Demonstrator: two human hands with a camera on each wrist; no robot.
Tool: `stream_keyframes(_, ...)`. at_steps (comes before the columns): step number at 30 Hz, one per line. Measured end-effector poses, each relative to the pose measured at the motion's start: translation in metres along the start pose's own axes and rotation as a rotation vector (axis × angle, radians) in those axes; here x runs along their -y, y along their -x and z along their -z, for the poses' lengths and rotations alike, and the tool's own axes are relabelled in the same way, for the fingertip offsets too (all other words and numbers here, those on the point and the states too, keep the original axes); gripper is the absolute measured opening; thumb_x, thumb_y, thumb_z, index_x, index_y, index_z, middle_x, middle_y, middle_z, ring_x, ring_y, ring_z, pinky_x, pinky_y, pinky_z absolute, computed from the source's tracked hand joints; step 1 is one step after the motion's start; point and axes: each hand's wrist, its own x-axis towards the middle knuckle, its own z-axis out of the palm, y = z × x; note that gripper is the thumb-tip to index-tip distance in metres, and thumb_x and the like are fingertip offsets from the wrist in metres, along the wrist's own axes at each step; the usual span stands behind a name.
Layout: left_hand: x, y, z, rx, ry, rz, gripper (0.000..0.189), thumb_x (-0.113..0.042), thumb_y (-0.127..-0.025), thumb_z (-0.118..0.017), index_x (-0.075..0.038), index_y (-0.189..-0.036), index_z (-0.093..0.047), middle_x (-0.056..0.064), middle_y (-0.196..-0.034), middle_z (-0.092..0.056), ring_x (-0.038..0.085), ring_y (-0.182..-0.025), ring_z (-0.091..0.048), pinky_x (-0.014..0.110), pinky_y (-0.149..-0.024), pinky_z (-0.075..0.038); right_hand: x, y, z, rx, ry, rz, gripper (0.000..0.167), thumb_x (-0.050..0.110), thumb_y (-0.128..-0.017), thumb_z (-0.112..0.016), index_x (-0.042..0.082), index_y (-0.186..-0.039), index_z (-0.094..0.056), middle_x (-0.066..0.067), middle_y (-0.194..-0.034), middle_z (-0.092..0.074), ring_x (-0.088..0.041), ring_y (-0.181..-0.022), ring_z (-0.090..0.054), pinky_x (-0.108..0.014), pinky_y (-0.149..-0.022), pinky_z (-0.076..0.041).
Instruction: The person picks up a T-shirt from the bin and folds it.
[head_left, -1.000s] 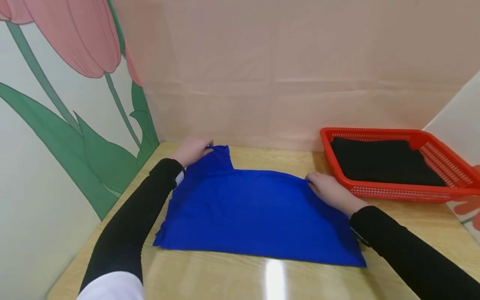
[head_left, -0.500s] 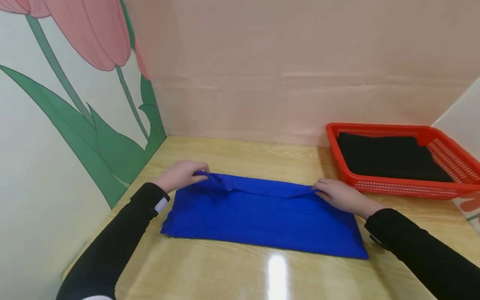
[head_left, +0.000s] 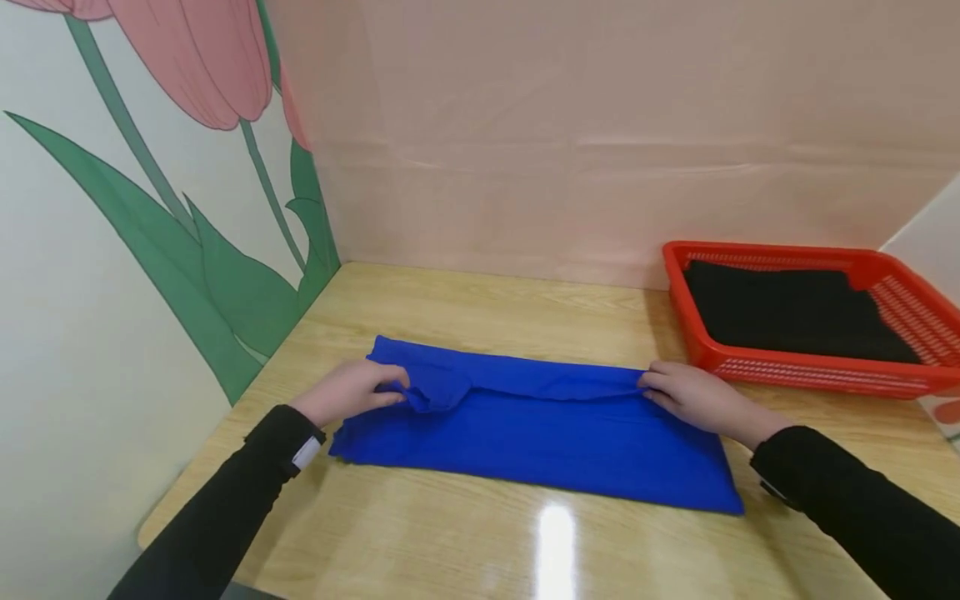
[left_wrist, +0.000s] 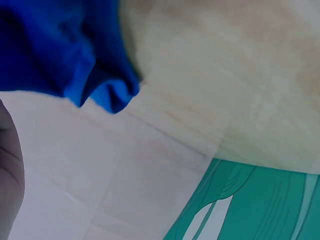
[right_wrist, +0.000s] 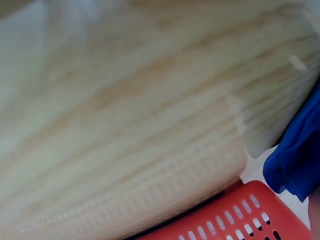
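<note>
A blue T-shirt point(head_left: 540, 442) lies folded on the wooden table, its far edge turned over toward me in a long flap. At the left, my left hand point(head_left: 352, 392) pinches the sleeve part of this flap between thumb and fingers. My right hand point(head_left: 693, 400) pinches the flap's right end, close to the red basket. In the left wrist view, a crumpled sleeve point(left_wrist: 75, 55) hangs beside a blurred part of the hand. A bunched bit of blue fabric point(right_wrist: 300, 155) shows at the edge of the right wrist view, with the fingers mostly hidden.
A red plastic basket point(head_left: 810, 364) stands at the back right with folded black cloth point(head_left: 795, 312) in it. The table point(head_left: 480, 296) meets a pink-covered back wall point(head_left: 510, 167) and a left wall painted with tulips point(head_left: 202, 58).
Both hands have brought the T-shirt's far edge toward me and folded it over. The left hand has come down and nearer, laying the raised sleeve onto the body. The view has shifted slightly.
</note>
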Motion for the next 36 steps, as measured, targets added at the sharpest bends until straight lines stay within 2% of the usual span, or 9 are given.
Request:
stream_keyframes(5,-0.005,0.007,-0.017,0.056,-0.103,-0.034,0.01,-0.02,-0.088,-0.074,-0.021,-0.095,-0.067,-0.011,-0.089,-0.066,0.005,-0.079,-0.061,0.029,-0.073,-0.052,0.003,0.004,0.002,0.053,0.001,-0.02,0.017,0.016,-0.088,-0.074,0.02,-0.102,-0.067,0.013,-0.089,-0.052,-0.005,-0.077,-0.052,-0.028,-0.068,-0.051)
stream_keyframes(10,-0.013,0.011,-0.03,0.104,-0.165,-0.058,0.009,-0.023,-0.086,-0.075,-0.021,-0.085,-0.066,-0.012,-0.08,-0.062,0.004,-0.07,-0.055,0.027,-0.065,-0.049,0.006,0.008,0.006,0.055,0.001,-0.008,0.018,0.016,-0.085,-0.077,0.019,-0.1,-0.068,0.012,-0.09,-0.055,-0.005,-0.078,-0.056,-0.028,-0.068,-0.053)
stream_keyframes(18,-0.021,0.017,-0.025,0.08,-0.123,-0.044,0.019,-0.022,-0.087,-0.075,-0.022,-0.076,-0.059,-0.013,-0.072,-0.049,0.005,-0.065,-0.045,0.023,-0.061,-0.043,0.009,0.019,0.015,-0.044,0.021,0.021,0.022,0.007,-0.078,-0.081,0.017,-0.095,-0.07,0.011,-0.088,-0.06,-0.006,-0.075,-0.059,-0.031,-0.064,-0.054)
stream_keyframes(21,-0.024,0.021,-0.021,0.109,-0.082,-0.043,0.017,-0.024,-0.087,-0.074,-0.022,-0.077,-0.061,-0.015,-0.071,-0.05,0.005,-0.064,-0.046,0.023,-0.061,-0.043,0.009,0.023,0.017,-0.049,-0.003,0.024,0.022,0.007,-0.078,-0.081,0.019,-0.093,-0.07,0.014,-0.087,-0.058,-0.002,-0.074,-0.056,-0.028,-0.064,-0.053)
stream_keyframes(25,-0.03,0.025,-0.018,0.197,-0.043,0.008,0.018,-0.036,-0.086,-0.074,-0.025,-0.075,-0.065,-0.017,-0.068,-0.05,0.002,-0.063,-0.047,0.023,-0.059,-0.043,0.01,0.028,0.019,-0.011,-0.049,-0.003,0.013,0.014,-0.082,-0.078,0.019,-0.091,-0.07,0.016,-0.085,-0.054,0.0,-0.074,-0.051,-0.025,-0.064,-0.051)
stream_keyframes(27,-0.032,0.025,-0.019,0.204,-0.033,0.049,0.024,-0.042,-0.087,-0.072,-0.025,-0.072,-0.064,-0.016,-0.065,-0.049,0.003,-0.061,-0.045,0.024,-0.057,-0.042,0.012,0.03,0.021,-0.003,-0.059,-0.046,0.005,0.019,-0.087,-0.075,0.018,-0.09,-0.071,0.017,-0.084,-0.053,0.0,-0.073,-0.049,-0.026,-0.064,-0.05)
stream_keyframes(32,-0.054,0.02,-0.022,0.043,-0.13,0.19,0.024,-0.04,-0.091,-0.067,-0.017,-0.084,-0.07,-0.008,-0.076,-0.059,0.008,-0.069,-0.055,0.028,-0.063,-0.048,0.021,0.031,0.029,-0.026,-0.032,-0.073,0.012,0.021,-0.089,-0.072,0.015,-0.099,-0.071,0.01,-0.092,-0.059,-0.008,-0.083,-0.057,-0.036,-0.074,-0.053)
stream_keyframes(34,-0.068,0.016,-0.025,0.004,-0.203,0.251,0.028,-0.039,-0.093,-0.066,-0.011,-0.098,-0.072,0.0,-0.09,-0.065,0.015,-0.082,-0.061,0.033,-0.073,-0.053,0.026,0.031,0.029,-0.015,-0.02,-0.036,0.026,0.024,-0.089,-0.073,0.013,-0.112,-0.069,0.001,-0.108,-0.064,-0.018,-0.098,-0.061,-0.045,-0.085,-0.05)
stream_keyframes(36,-0.084,0.012,-0.031,0.014,-0.277,0.283,0.04,-0.041,-0.094,-0.063,-0.006,-0.112,-0.07,0.009,-0.104,-0.067,0.024,-0.096,-0.063,0.039,-0.082,-0.053,0.03,0.031,0.027,0.028,-0.029,-0.007,0.047,0.036,-0.089,-0.072,0.013,-0.129,-0.062,-0.004,-0.13,-0.058,-0.028,-0.119,-0.054,-0.053,-0.099,-0.041)
